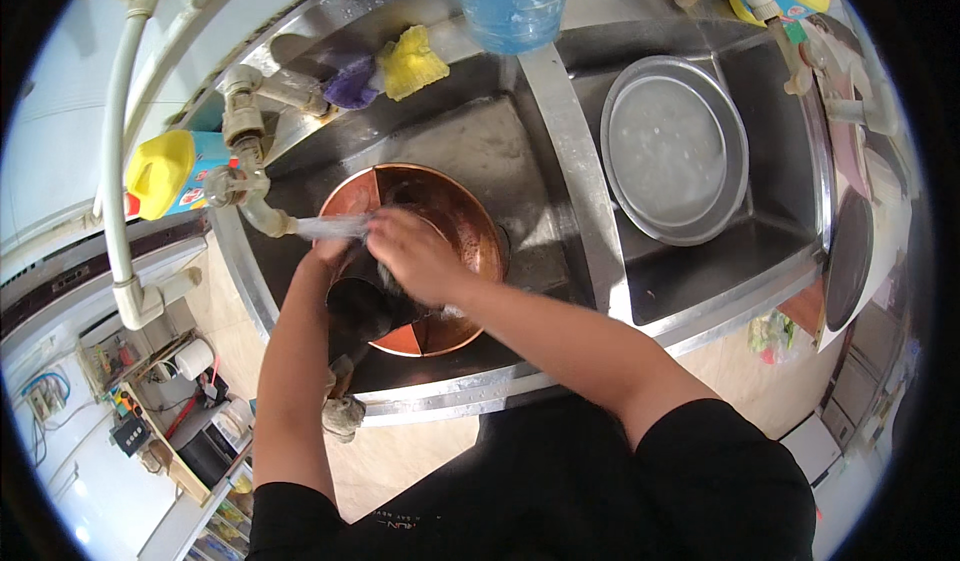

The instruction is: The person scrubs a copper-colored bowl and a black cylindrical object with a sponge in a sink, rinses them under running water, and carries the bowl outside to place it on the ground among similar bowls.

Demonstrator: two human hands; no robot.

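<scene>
A round copper pot (480,238) with metal dividers sits tilted in the left sink basin (480,133). My left hand (335,248) is at the pot's left side, partly hidden by the water stream (328,227) from the tap (266,216). Over the pot's middle, my right hand (409,253) is blurred, its fingers bent around what looks like a grey scrubber (388,279). The stream reaches the right hand's fingers. A dark round opening or cylinder (360,309) shows between my forearms; its exact kind is unclear.
A metal basin (739,148) of cloudy water stands in the right sink. A purple cloth (351,84), a yellow cloth (412,62) and a blue translucent bucket (514,5) are along the back ledge. Yellow-and-blue jugs (161,174) stand near the taps. A grey rag (343,417) hangs at the front edge.
</scene>
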